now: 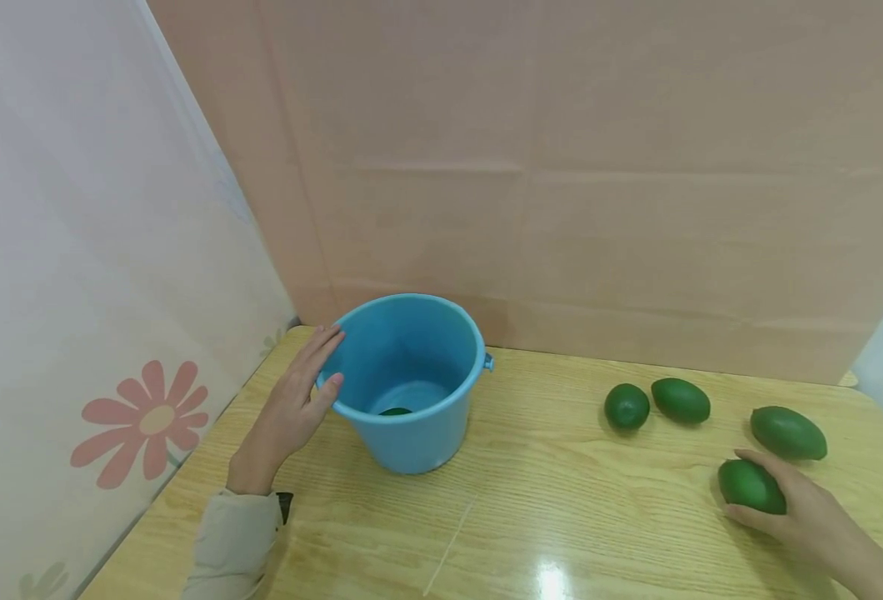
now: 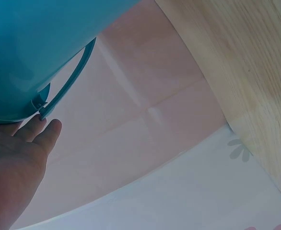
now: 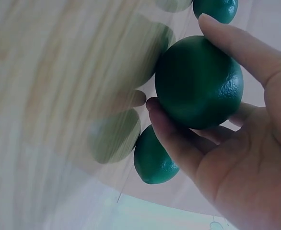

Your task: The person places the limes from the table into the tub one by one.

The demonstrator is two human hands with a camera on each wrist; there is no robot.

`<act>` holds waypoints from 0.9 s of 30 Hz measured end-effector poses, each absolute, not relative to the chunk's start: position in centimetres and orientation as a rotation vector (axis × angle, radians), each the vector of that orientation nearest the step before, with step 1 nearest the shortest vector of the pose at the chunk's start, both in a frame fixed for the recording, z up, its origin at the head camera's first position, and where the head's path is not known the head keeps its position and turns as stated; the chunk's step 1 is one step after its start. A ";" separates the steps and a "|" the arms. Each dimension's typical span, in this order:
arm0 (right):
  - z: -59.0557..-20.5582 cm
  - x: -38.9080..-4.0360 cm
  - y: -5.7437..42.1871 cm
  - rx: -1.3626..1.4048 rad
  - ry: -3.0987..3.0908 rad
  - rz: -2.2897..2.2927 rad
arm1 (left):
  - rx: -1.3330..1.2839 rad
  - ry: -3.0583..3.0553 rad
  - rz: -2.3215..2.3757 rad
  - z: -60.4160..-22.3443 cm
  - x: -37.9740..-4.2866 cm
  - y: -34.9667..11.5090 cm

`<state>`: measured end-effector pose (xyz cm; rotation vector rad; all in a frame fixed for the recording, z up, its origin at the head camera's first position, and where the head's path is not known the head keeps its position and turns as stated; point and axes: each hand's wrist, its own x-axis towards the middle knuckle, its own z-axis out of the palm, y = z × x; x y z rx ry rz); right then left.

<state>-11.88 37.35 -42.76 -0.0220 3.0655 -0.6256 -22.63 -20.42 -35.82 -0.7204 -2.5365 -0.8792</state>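
Upright blue bucket, one glossy green fruit held at right, three others nearby

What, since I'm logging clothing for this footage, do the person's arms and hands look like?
The left hand is ungloved, below it a light beige sleeve with a small dark item at the cuff, too small to identify. The right hand is also ungloved; no sleeve shows on that side.

Just left of centre, a bucket stands on the counter, one fruit inside, left fingers at its left rim; lower right, right fingers around another fruit, three more fruits behind.
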 end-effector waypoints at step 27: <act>-42.7 -11.5 36.9 -0.153 3.169 -0.708 | -0.729 -2.526 -0.877 -35.9 -22.7 -20.4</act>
